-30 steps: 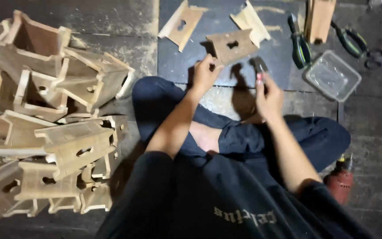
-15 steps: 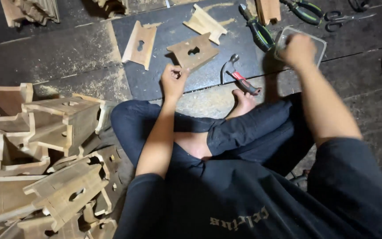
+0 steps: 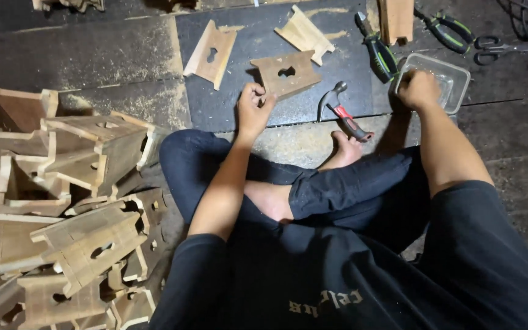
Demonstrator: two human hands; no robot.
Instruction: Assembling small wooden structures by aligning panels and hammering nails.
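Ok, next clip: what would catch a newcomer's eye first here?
Probably the big heap of small wooden stools piled at the left of the floor. Next, the two hands: the left hand rests at the edge of a flat wooden panel with a keyhole cutout, while the right hand reaches into a clear plastic tray. Between them a red-handled hammer lies on the dark mat.

The one package in view is a clear rectangular plastic container (image 3: 441, 79), shallow and lidless; it lies on the dark floor (image 3: 93, 49) at upper right, just beside green-handled pliers (image 3: 379, 52); no labels, signs or screens show.
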